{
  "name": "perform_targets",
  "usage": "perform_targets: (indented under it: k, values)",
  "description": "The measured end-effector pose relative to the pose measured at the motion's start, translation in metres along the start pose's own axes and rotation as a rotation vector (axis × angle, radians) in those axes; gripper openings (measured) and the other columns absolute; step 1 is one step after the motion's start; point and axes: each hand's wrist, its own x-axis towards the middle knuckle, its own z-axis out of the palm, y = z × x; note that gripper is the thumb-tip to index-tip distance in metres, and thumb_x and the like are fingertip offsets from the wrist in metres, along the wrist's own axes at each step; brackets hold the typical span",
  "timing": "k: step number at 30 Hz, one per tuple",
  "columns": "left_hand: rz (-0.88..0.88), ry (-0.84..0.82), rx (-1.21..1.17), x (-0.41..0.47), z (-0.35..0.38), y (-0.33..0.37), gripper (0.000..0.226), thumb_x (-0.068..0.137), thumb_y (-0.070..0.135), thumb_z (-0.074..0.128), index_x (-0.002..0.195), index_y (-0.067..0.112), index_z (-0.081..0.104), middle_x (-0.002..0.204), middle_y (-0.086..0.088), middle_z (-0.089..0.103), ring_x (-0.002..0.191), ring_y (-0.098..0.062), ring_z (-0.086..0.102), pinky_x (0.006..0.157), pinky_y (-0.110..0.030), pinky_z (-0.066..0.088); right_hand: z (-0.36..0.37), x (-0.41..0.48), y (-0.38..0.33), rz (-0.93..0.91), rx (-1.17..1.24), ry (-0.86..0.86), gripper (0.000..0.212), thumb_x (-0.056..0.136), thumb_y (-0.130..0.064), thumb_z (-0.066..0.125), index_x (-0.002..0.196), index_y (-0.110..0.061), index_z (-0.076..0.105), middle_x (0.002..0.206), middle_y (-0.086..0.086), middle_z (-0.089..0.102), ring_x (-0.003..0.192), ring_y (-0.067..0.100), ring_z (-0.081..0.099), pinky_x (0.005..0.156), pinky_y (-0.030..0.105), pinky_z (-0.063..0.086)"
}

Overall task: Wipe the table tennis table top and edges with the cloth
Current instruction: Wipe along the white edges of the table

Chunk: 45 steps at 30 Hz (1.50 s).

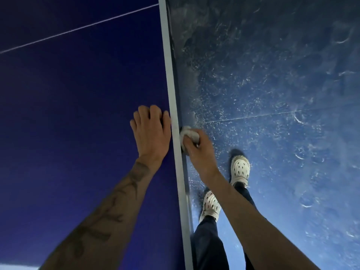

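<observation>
My right grip (198, 151) holds the cloth (190, 134), balled up small and pressed on the side edge (175, 114) of the bench (78, 114). The cloth looks soft and light, so I would squeeze its middle and push flat. My left grip (152, 131) holds nothing and rests on the bench beside the edge.
</observation>
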Motion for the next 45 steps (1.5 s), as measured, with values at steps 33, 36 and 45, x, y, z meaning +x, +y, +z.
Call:
perform_targets:
  k: [33, 36, 45]
  values:
    - [-0.173, 0.048, -0.053, 0.122, 0.017, 0.020, 0.021, 0.100, 0.025, 0.053, 0.084, 0.013, 0.049, 0.089, -0.006, 0.045, 0.078, -0.023, 0.038, 0.070, -0.042, 0.036, 0.021, 0.240, -0.113, 0.127, -0.070, 0.026, 0.012, 0.103, -0.013, 0.064, 0.106, -0.024, 0.067, 0.094, -0.011, 0.068, 0.078, -0.006, 0.062, 0.077, 0.021, 0.051]
    - [-0.181, 0.042, -0.047, 0.142, 0.017, 0.015, 0.022, 0.102, 0.026, 0.052, 0.084, 0.014, 0.048, 0.089, -0.006, 0.045, 0.078, -0.022, 0.037, 0.070, -0.041, 0.035, 0.020, 0.231, -0.111, 0.096, -0.066, -0.008, 0.013, 0.104, -0.008, 0.059, 0.094, -0.016, 0.063, 0.081, -0.015, 0.065, 0.069, -0.001, 0.059, 0.070, 0.025, 0.052]
    - [-0.107, -0.042, -0.026, 0.261, 0.018, 0.015, 0.016, 0.102, 0.025, 0.052, 0.092, 0.014, 0.049, 0.097, -0.008, 0.048, 0.082, -0.024, 0.040, 0.073, -0.044, 0.041, 0.029, 0.273, -0.140, 0.163, -0.078, 0.021, 0.017, 0.104, -0.010, 0.061, 0.093, -0.021, 0.066, 0.075, -0.009, 0.066, 0.071, 0.007, 0.059, 0.062, 0.017, 0.050]
